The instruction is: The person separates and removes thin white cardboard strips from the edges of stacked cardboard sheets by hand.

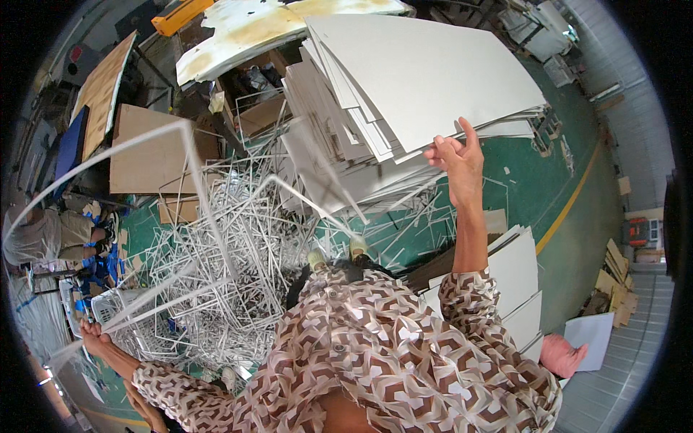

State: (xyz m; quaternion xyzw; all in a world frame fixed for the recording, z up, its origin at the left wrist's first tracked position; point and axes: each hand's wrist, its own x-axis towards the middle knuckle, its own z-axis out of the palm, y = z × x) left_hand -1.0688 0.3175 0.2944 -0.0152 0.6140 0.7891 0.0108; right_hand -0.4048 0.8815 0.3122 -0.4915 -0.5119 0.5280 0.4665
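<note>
At the far left, my left hand (96,338) is closed around thin white frame-shaped offcut strips (200,184). These strips rise in bent corners and are blurred. My right hand (463,159) is at the near edge of a large white board (433,76), its index finger extended and the others partly curled. Nothing is visible in its grasp, though whether its fingertips touch the board I cannot tell. The board lies on top of an uneven stack of similar sheets (325,108). A heap of tangled white strips (227,260) covers the floor before me, left of my feet.
More white boards (514,276) are stacked by my right side. Behind the heap stands a brown cardboard sheet (154,146). A white plastic basket (127,319) is beside the strips. Another person (46,235) is at the left, and a pink glove-like item (560,354) lies at right.
</note>
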